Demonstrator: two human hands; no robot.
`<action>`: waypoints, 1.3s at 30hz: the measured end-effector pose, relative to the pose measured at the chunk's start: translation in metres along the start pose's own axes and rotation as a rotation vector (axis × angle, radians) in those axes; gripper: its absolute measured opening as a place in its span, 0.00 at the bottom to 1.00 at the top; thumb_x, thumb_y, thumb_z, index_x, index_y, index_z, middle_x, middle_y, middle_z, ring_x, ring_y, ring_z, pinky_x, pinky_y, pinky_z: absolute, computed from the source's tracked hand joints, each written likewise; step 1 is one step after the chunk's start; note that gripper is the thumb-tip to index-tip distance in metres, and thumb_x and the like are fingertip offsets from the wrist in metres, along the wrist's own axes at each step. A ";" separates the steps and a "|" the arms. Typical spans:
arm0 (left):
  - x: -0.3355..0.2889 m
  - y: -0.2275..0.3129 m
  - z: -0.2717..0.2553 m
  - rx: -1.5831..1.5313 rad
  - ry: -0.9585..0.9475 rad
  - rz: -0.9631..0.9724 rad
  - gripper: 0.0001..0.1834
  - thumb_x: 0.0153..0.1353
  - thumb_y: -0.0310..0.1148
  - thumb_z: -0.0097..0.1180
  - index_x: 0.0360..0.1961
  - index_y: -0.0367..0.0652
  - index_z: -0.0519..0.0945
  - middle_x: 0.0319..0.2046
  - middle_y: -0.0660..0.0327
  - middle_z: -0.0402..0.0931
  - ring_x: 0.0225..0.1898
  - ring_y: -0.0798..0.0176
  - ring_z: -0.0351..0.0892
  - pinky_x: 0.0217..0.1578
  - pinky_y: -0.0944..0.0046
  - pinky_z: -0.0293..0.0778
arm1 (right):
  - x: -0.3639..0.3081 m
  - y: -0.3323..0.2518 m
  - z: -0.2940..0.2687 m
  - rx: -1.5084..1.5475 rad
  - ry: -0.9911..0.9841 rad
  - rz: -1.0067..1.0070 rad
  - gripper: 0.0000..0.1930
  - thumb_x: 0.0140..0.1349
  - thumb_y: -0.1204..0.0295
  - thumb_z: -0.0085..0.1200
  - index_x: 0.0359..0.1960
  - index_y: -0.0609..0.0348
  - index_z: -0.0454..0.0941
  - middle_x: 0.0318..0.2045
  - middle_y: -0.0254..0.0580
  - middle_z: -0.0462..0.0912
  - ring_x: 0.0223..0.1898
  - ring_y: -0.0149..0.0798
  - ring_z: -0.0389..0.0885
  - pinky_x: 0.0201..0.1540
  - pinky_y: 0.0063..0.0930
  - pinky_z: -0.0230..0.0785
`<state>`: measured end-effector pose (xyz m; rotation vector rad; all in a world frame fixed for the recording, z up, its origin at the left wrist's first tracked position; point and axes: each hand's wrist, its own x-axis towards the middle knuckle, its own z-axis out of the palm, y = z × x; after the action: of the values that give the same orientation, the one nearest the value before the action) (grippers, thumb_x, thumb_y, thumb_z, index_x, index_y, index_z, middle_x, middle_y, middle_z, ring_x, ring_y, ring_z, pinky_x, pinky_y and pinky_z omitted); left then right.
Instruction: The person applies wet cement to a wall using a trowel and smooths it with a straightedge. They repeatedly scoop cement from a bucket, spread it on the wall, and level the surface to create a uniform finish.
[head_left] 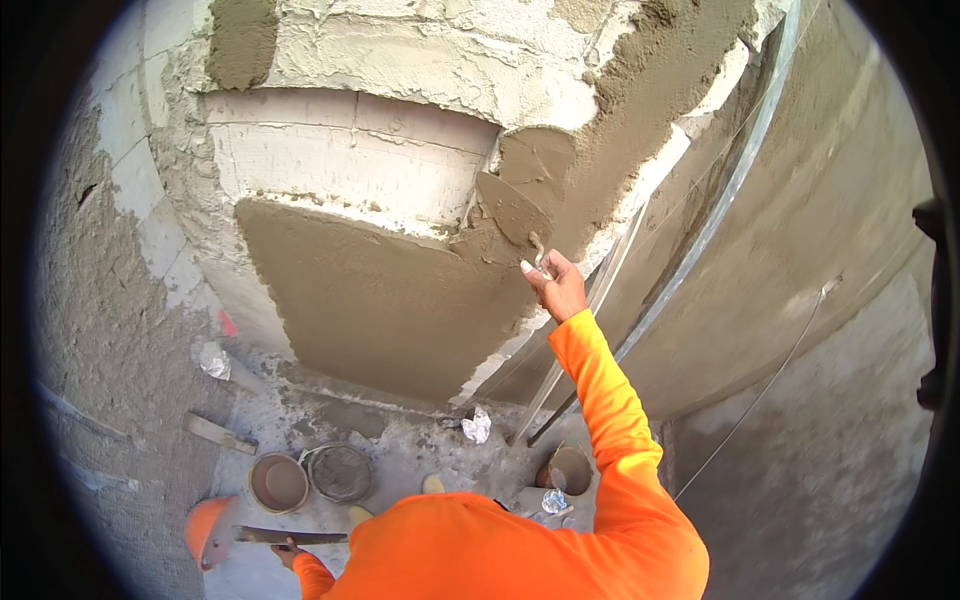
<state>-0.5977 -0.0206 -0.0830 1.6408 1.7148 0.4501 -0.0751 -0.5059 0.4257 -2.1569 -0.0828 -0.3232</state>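
Note:
My right hand (pixel 558 287) is closed around the handle of a pointed trowel (pixel 513 208). The blade lies against the wall, at the corner where wet grey mortar (pixel 390 290) borders a recessed bare block panel (pixel 335 160). Mortar coats the blade, so its edges blend with the wall. Low on the left, my left hand (pixel 290 553) grips a long, flat, mortar-stained board (pixel 290 537), seen nearly edge-on beside my body. The fingers under the board are partly hidden.
On the floor stand a bucket of murky liquid (pixel 279 482), a bucket of mortar (pixel 340 473), another bucket (pixel 568 470) and an orange tub (pixel 208 530). Crumpled foil (pixel 477 425) lies by the wall. A long metal straightedge (pixel 715 220) and a wooden strip (pixel 600 290) lean right of my arm.

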 end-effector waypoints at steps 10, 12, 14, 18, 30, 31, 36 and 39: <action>0.002 -0.017 -0.010 -0.021 -0.018 -0.102 0.38 0.61 0.38 0.67 0.69 0.46 0.63 0.47 0.48 0.82 0.46 0.51 0.83 0.47 0.55 0.77 | 0.018 -0.010 -0.057 0.360 -0.091 0.109 0.16 0.60 0.66 0.66 0.25 0.54 0.68 0.16 0.32 0.72 0.13 0.27 0.65 0.16 0.23 0.53; -0.001 -0.024 -0.016 -0.058 0.032 -0.017 0.38 0.62 0.38 0.66 0.70 0.46 0.63 0.49 0.47 0.81 0.46 0.51 0.83 0.48 0.55 0.77 | 0.007 -0.006 -0.061 0.347 -0.017 0.108 0.16 0.60 0.65 0.66 0.27 0.55 0.69 0.17 0.32 0.72 0.15 0.28 0.66 0.17 0.24 0.56; -0.006 -0.031 -0.018 -0.072 0.047 -0.083 0.38 0.62 0.38 0.66 0.70 0.47 0.63 0.50 0.47 0.81 0.47 0.51 0.83 0.48 0.55 0.77 | -0.010 -0.001 -0.054 -0.023 0.082 -0.054 0.17 0.59 0.58 0.65 0.33 0.55 0.72 0.21 0.37 0.77 0.23 0.36 0.75 0.28 0.32 0.65; -0.011 -0.040 -0.022 0.018 0.056 -0.061 0.39 0.61 0.40 0.67 0.70 0.50 0.63 0.48 0.46 0.81 0.46 0.50 0.83 0.45 0.53 0.78 | -0.052 0.016 -0.013 -0.528 0.017 -0.102 0.24 0.60 0.45 0.60 0.41 0.52 0.74 0.33 0.48 0.85 0.38 0.54 0.85 0.43 0.45 0.75; 0.004 -0.005 -0.013 0.129 -0.037 -0.099 0.39 0.59 0.42 0.68 0.69 0.53 0.64 0.44 0.47 0.83 0.42 0.46 0.83 0.43 0.49 0.77 | -0.053 0.032 0.036 -0.310 0.120 0.120 0.24 0.57 0.47 0.63 0.36 0.54 0.70 0.30 0.48 0.82 0.38 0.59 0.81 0.42 0.46 0.71; 0.006 -0.002 -0.012 0.121 -0.051 -0.090 0.39 0.59 0.41 0.68 0.69 0.50 0.64 0.44 0.48 0.83 0.42 0.50 0.82 0.44 0.52 0.77 | -0.054 0.034 0.035 -0.286 0.133 0.137 0.24 0.56 0.47 0.63 0.35 0.55 0.70 0.30 0.48 0.81 0.37 0.58 0.80 0.41 0.45 0.71; 0.010 0.000 -0.015 -0.136 0.044 0.044 0.40 0.60 0.39 0.68 0.70 0.45 0.63 0.44 0.51 0.82 0.42 0.56 0.80 0.45 0.57 0.76 | -0.055 0.045 0.029 -0.201 0.199 0.114 0.25 0.55 0.48 0.65 0.33 0.56 0.69 0.28 0.46 0.80 0.34 0.56 0.78 0.39 0.44 0.69; 0.007 -0.001 -0.023 -0.179 0.080 0.039 0.40 0.60 0.40 0.68 0.70 0.44 0.63 0.45 0.49 0.82 0.43 0.54 0.81 0.45 0.56 0.76 | -0.063 0.047 0.022 -0.237 0.283 0.111 0.24 0.56 0.48 0.65 0.35 0.57 0.72 0.29 0.47 0.81 0.36 0.57 0.80 0.40 0.45 0.70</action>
<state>-0.6141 -0.0091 -0.0700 1.5475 1.6511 0.6770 -0.1229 -0.5110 0.3595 -2.3145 0.2461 -0.5942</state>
